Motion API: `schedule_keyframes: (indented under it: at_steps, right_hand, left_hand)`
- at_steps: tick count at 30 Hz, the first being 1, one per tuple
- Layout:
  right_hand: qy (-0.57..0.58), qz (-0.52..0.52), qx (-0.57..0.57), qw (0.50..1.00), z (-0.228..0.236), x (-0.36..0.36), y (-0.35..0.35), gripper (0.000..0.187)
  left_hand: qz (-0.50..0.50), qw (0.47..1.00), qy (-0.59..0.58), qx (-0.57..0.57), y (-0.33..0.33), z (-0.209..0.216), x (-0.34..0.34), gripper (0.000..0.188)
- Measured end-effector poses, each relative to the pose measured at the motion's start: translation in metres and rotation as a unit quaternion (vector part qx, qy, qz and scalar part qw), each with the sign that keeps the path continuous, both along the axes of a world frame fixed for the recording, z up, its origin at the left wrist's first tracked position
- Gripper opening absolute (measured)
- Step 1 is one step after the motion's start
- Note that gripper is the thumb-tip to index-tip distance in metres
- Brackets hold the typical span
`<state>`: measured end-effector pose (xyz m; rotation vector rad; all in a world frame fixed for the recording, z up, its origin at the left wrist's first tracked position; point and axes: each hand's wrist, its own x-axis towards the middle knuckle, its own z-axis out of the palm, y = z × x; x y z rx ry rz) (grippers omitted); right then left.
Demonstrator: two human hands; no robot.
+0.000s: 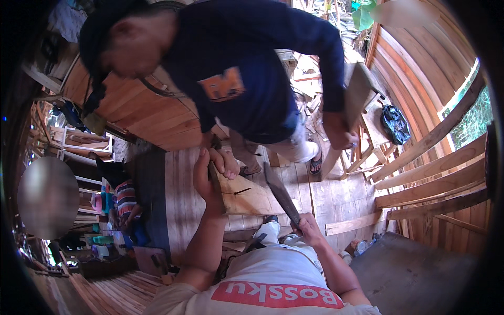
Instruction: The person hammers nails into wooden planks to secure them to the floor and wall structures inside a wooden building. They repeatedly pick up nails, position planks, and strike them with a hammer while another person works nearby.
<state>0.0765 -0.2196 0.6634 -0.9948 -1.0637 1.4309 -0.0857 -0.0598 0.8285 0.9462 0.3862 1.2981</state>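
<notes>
One board (252,201), one blade (282,193). Board: pale wood, dark-marked. Left hand (202,176) clasps its left edge; right hand (310,230) grips the blade's near end.

A long dark blade (282,194) slants near a dark-marked pale wooden block (254,203).

From the wearer's head, one wide fisheye view faces steeply down over the shirt (268,275) to the left hand (201,176) and right hand (308,230), both near, with the floor (344,197) farther below.
</notes>
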Motion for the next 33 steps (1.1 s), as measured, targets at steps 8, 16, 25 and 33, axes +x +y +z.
schedule_keyframes:
  at_steps: [8,16,25,33]
  right_hand:
    - [-0.017,0.007,-0.012,1.000,0.000,0.001,-0.006,0.070]
    - [-0.020,-0.017,-0.040,0.999,0.004,0.003,-0.014,0.071]
    - [-0.027,-0.147,-0.035,0.988,-0.018,0.032,-0.039,0.070]
    - [-0.051,-0.244,-0.044,0.967,-0.018,0.047,-0.058,0.069]
  left_hand:
    - [-0.011,1.000,-0.005,-0.003,-0.004,0.002,0.005,0.039]
    - [0.018,0.995,0.025,0.091,-0.020,-0.005,0.025,0.035]
    - [0.170,0.932,0.054,0.314,-0.016,-0.016,0.055,0.101]
    - [0.187,0.839,0.263,0.438,-0.054,-0.035,0.055,0.106]
